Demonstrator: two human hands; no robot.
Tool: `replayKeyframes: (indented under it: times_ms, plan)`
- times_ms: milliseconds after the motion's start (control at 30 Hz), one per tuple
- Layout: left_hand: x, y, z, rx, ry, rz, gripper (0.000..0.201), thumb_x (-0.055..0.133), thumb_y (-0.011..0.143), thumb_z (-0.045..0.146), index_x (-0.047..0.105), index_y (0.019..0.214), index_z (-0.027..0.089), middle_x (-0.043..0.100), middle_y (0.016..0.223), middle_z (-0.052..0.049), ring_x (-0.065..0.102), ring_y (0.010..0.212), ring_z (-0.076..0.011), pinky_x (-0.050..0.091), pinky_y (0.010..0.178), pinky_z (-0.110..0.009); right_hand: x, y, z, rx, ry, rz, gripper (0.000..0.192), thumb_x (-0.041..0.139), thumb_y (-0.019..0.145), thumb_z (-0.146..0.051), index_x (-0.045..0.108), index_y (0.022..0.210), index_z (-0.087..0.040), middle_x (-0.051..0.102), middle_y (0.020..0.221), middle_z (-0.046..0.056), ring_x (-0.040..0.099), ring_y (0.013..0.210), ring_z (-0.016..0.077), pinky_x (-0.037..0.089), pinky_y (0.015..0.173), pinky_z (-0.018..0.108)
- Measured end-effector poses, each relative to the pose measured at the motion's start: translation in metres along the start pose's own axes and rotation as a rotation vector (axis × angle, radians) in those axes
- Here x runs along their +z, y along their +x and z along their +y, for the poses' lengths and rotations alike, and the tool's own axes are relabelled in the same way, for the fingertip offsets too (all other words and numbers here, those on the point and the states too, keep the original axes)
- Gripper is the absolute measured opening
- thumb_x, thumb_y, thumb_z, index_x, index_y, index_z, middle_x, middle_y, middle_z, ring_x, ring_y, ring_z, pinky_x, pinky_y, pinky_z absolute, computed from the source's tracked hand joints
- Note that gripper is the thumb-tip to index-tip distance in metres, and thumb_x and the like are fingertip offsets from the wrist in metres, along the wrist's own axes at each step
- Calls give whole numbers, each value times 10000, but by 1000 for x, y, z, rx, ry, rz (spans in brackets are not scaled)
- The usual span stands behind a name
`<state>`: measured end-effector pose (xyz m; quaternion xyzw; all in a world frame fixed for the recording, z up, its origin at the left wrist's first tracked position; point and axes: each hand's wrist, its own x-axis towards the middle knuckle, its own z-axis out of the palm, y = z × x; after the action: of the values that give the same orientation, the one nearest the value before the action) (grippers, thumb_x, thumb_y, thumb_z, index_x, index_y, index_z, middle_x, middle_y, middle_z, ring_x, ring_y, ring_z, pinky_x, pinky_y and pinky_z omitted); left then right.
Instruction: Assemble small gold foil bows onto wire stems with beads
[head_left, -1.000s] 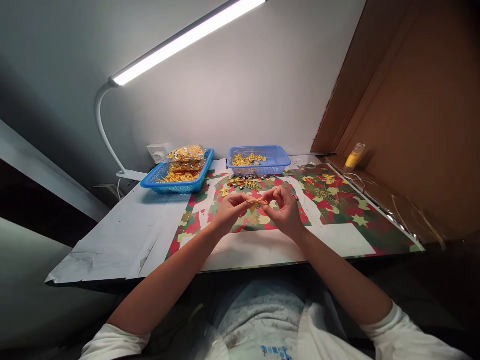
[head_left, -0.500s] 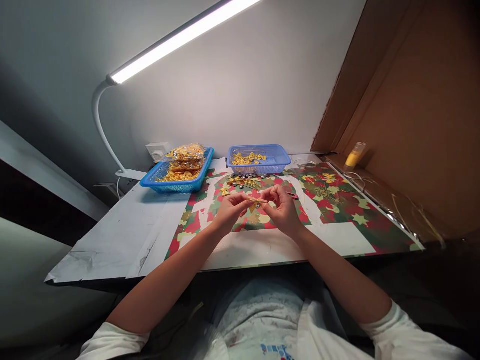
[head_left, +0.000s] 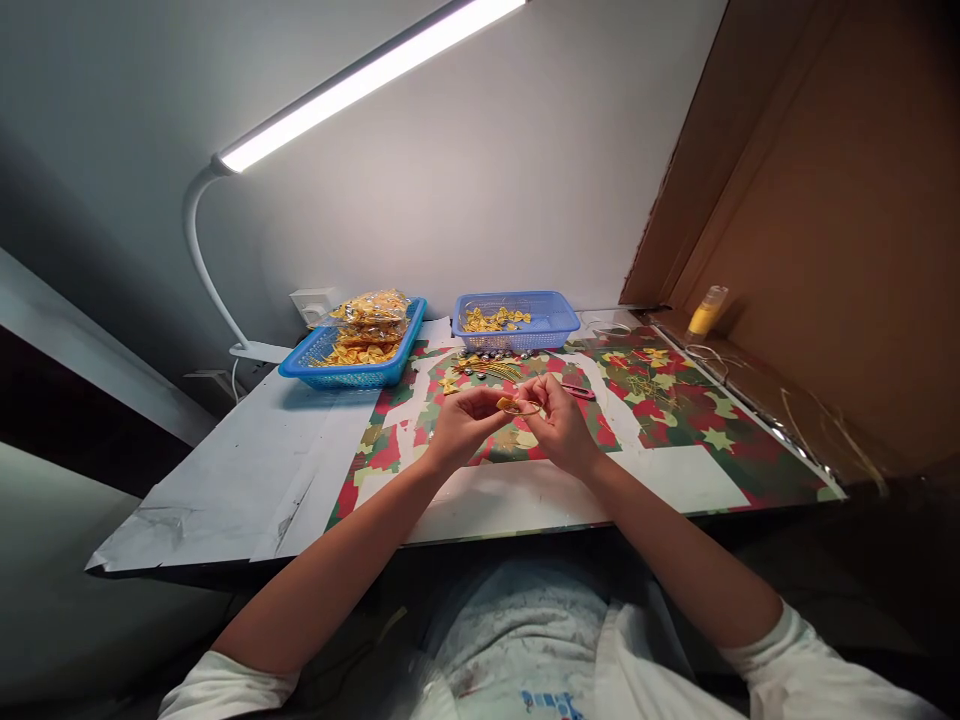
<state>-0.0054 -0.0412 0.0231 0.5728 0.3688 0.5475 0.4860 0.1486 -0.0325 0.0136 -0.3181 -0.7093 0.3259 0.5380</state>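
My left hand [head_left: 463,425] and my right hand [head_left: 556,420] meet above the patterned mat, fingers pinched together on a small gold bow [head_left: 511,405] with a thin gold wire. Just beyond the hands lies a small pile of gold bows and little silver bells [head_left: 487,367]. A small blue basket [head_left: 559,322] behind that holds more gold bows. A larger blue basket [head_left: 300,362] at the back left holds clear bags of gold bows.
A red, green and gold star-patterned mat [head_left: 675,410] covers the white table [head_left: 247,470]. A white gooseneck lamp [head_left: 360,80] arches overhead. A yellow bottle [head_left: 708,310] stands by the cardboard wall [head_left: 825,220] on the right. A small red tool [head_left: 579,392] lies near my right hand.
Both hands stay together on the gold bow. The fingers have shifted slightly, and the bow has turned a little between them.
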Motion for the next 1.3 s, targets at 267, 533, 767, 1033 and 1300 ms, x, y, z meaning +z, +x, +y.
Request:
replayKeyframes:
  times_ms: [267, 533, 767, 1033, 1300]
  plan:
    - [0, -1, -4, 47, -10, 51, 328, 814, 624, 317, 710, 882, 144, 747, 788, -69, 706, 727, -186, 574, 664, -282, -1, 0, -1, -7, -2, -16, 230, 482, 846, -231, 283, 730, -235, 459, 762, -7, 524, 780, 160, 441, 696, 313]
    - [0, 0, -5, 114, 1, 78, 173, 777, 653, 278, 668, 712, 157, 724, 680, -26, 701, 655, -165, 589, 637, -270, 1, 1, 2, -1, -42, 7, 229, 473, 844, -230, 278, 724, -236, 481, 769, -1, 498, 730, 154, 422, 660, 311]
    - [-2, 2, -9, 99, 65, 96, 177, 757, 646, 235, 745, 801, 150, 754, 793, -65, 712, 721, -190, 603, 681, -307, 4, 2, 3, 24, -33, 57, 193, 480, 829, -234, 317, 727, -233, 499, 781, -2, 496, 713, 144, 424, 655, 300]
    - [2, 1, -11, 159, 91, 107, 284, 793, 638, 265, 745, 890, 144, 754, 885, -87, 713, 805, -208, 599, 761, -331, 8, 1, 1, 17, -45, 152, 183, 490, 828, -244, 337, 729, -235, 501, 744, -13, 503, 703, 143, 437, 678, 300]
    - [5, 0, -12, 246, 88, 146, 172, 787, 659, 246, 755, 806, 162, 748, 832, -67, 704, 787, -183, 600, 759, -315, 11, -1, 2, 32, -39, 187, 141, 503, 832, -259, 382, 762, -236, 501, 765, 0, 509, 751, 162, 452, 735, 341]
